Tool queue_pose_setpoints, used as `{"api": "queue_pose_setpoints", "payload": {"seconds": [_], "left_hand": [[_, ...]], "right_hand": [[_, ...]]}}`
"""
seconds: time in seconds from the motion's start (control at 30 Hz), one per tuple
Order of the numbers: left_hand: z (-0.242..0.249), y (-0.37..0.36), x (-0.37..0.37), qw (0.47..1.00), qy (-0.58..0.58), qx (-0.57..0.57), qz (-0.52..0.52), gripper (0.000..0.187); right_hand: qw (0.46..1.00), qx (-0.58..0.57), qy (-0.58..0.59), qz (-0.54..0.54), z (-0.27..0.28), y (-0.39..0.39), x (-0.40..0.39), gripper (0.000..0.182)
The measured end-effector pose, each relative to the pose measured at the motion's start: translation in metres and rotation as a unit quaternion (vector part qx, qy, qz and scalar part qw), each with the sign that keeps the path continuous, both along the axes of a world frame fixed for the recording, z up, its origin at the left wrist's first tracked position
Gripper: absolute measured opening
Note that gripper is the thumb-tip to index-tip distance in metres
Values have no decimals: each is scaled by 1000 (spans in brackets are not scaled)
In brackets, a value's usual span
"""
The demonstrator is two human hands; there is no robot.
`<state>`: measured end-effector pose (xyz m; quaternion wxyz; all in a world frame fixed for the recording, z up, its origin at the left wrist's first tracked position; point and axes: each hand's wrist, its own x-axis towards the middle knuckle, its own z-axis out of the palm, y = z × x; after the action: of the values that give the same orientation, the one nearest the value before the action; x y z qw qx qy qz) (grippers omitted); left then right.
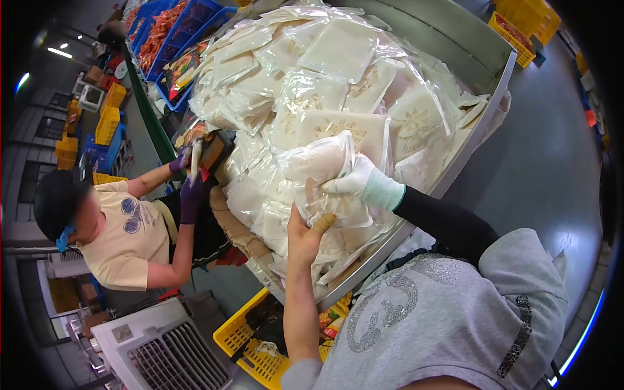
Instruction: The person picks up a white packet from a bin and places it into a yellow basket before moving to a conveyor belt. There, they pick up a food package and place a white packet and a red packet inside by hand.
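My left hand [307, 235] is bare, with a yellowish cover on the thumb. It grips the lower end of a clear plastic packet [316, 158] with pale, whitish contents; some fingers are hidden behind the packet. A white knitted glove with a green cuff covers my right hand [361, 184], which pinches the packet's side. Both hands are over a big heap of similar flat packets [338, 49], some with a leaf-like or flower-like print, piled in a metal-walled bin [478, 123].
Across the bin, a co-worker in purple gloves [188, 195] holds a pale object. Blue crates [170, 45] with reddish contents stand at the far side. Below the bin are a yellow basket [244, 325] and a white vented machine [162, 351]. Cardboard [231, 218] lines the bin's edge.
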<state>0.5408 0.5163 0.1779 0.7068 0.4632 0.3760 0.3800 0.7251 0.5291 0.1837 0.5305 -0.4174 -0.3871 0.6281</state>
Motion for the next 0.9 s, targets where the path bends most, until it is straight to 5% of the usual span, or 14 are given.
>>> {"api": "queue_pose_setpoints", "payload": {"seconds": [0.17, 0.23, 0.6, 0.77, 0.9], "left_hand": [[-10, 9, -12, 998, 67, 0, 16, 52], [-11, 13, -13, 992, 52, -97, 66, 35], [-21, 13, -16, 990, 34, -10, 137, 17], [-19, 9, -17, 983, 96, 72, 137, 15], [-17, 5, -16, 991, 10, 58, 121, 14]], "right_hand": [[997, -77, -28, -17, 12, 6, 13, 38], [998, -48, -17, -37, 12, 9, 18, 37], [994, -29, 34, -103, 6, 4, 9, 23], [970, -69, 152, -179, -7, 10, 4, 21], [957, -60, 202, -197, 4, 15, 6, 21]]}}
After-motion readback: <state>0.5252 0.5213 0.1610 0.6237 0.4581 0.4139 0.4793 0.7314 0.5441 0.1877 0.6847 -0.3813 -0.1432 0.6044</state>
